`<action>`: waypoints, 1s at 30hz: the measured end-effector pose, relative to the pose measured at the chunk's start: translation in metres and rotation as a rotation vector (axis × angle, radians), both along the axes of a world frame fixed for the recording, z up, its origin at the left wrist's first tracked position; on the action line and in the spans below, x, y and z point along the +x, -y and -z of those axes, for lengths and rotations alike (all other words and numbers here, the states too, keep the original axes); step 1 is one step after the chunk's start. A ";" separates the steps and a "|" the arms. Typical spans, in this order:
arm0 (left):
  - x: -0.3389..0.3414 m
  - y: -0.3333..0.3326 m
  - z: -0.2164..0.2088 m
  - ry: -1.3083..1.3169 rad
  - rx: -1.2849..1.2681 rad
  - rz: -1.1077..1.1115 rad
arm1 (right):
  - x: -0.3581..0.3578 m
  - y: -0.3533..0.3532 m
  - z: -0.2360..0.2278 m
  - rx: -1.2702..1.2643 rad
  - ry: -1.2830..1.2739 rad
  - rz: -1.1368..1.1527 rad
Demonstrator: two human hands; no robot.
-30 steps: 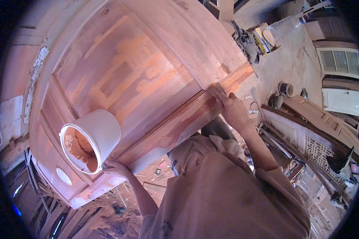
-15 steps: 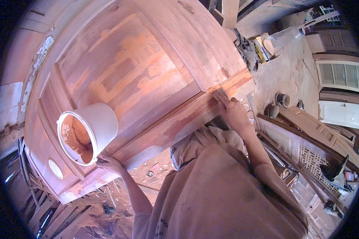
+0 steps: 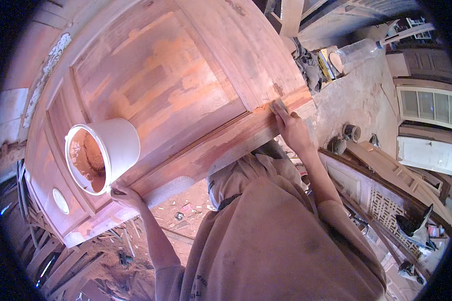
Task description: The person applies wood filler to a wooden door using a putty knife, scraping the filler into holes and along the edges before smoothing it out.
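Note:
A paneled wooden door lies in front of me, with orange-brown filler smeared over its panels and frame. My right hand presses a small flat grey piece against the frame near the right end; fingers partly hide it, so its exact kind is unclear. By the near edge my left hand has its fingers curled together below the bucket's rim; what they hold, if anything, is hidden. A white bucket stands on the door, orange-brown paste inside it.
A round white lid lies on the door's left part. Wood strips and debris litter the floor at lower left. To the right are a wooden panel, a tin and a clear plastic bottle.
The door and bucket appear shifted slightly left and up in the view. My right hand stays at the frame's right end, my left hand beside the bucket.

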State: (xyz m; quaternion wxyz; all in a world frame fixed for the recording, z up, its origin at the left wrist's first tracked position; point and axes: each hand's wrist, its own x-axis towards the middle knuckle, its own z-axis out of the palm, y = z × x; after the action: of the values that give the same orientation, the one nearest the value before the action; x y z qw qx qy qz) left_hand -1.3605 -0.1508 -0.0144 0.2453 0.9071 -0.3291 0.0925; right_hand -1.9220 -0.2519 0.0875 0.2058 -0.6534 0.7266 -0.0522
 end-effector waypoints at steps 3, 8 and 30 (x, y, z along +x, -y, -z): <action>0.009 -0.005 0.004 0.017 -0.020 -0.005 | -0.010 0.001 -0.007 0.012 0.041 -0.027; 0.005 0.001 0.007 0.031 -0.001 -0.002 | -0.019 0.006 0.002 -0.055 0.011 0.026; 0.011 -0.007 0.007 0.026 0.005 -0.009 | -0.072 0.018 -0.007 -0.063 0.094 -0.033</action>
State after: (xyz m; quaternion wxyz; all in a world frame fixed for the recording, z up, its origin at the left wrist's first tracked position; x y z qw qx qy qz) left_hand -1.3499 -0.1439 -0.0214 0.2383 0.9080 -0.3284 0.1046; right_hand -1.9944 -0.2701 0.0943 0.2199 -0.6683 0.7033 -0.1022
